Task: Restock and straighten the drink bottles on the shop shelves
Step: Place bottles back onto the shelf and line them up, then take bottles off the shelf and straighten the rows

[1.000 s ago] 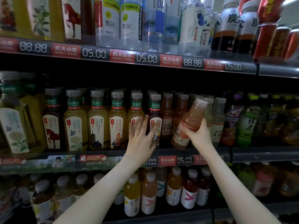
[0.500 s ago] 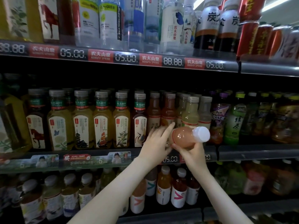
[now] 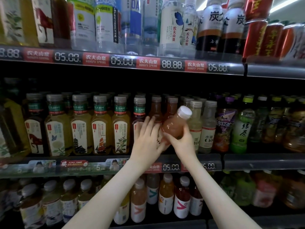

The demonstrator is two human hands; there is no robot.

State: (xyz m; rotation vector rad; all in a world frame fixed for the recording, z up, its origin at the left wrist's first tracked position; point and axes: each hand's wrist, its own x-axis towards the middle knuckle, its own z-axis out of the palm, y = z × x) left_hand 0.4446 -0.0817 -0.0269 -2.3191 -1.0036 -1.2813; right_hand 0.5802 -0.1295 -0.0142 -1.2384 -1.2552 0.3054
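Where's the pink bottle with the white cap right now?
Head view, right of centre: the pink bottle is tilted in the right hand, in front of the pale yellow bottles on the middle shelf, left hand beside it.

Dark shelves [image 3: 264, 162] edged with price strips [image 3: 122, 61], ceiling striplight [image 3: 287, 5] top right.

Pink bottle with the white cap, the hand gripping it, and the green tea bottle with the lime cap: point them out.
pink bottle [image 3: 173, 128]: head view, on its body above the fingers.
right hand [image 3: 183, 143]: head view, on the back of the hand.
green tea bottle [image 3: 243, 129]: head view, on its label.
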